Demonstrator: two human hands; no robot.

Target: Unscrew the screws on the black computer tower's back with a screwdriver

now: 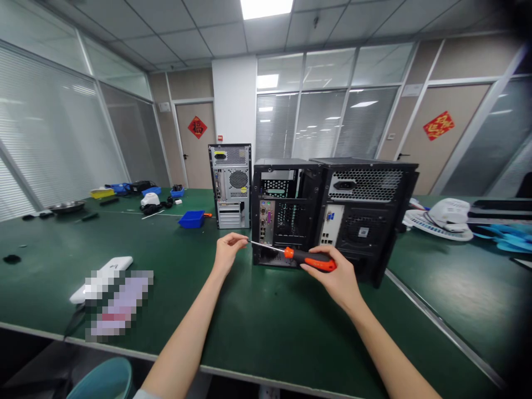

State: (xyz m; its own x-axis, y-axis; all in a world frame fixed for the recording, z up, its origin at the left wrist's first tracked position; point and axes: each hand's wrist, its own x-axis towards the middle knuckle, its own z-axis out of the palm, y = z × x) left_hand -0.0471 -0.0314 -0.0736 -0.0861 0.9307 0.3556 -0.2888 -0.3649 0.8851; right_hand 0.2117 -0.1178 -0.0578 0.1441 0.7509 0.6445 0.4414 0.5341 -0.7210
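Screwdriver (311,259) up off the green table (266,327), lying nearly level across the front of the middle computer case (305,208), its black-and-orange handle reaching the black case on the right (366,202)! Right hand (341,279) has that handle, fingers wrapped about it, thumb underneath. And out at the far end of the metal shaft, the left hand (226,254): thumb and forefinger pinched narrow, right at the tip, though whether anything sits between them is too small to tell. Just beyond, a silver-backed case (233,191) stands upright, with a blue tray (191,219) beside it on the left.
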